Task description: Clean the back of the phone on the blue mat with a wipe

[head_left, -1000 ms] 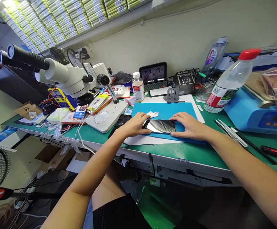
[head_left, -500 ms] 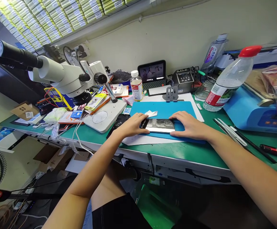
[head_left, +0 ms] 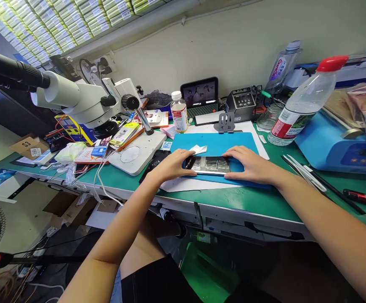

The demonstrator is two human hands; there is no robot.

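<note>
A glossy dark phone [head_left: 210, 164] lies lengthwise on the blue mat [head_left: 240, 143], with a patterned reflection across its face. My left hand [head_left: 177, 163] closes around its left end, thumb along the near edge and fingers at the far side. At the right end, my right hand [head_left: 244, 164] grips it the same way, thumb in front and fingertips behind. A crumpled white wipe [head_left: 198, 149] rests on the mat just beyond the phone, near my left fingers. Parts of both phone ends are hidden by the hands.
To the left stands a microscope [head_left: 75, 101] with a dark phone-like item [head_left: 156, 164] beside its base. Behind the mat are a drink bottle [head_left: 179, 111] and a small screen [head_left: 200, 93]. A red-capped bottle [head_left: 296, 113] and tweezers [head_left: 306, 173] are at the right.
The bright white band along the phone's near edge has thinned and the reflection fills more of its face. Both hands keep their grip; the view has shifted slightly.
</note>
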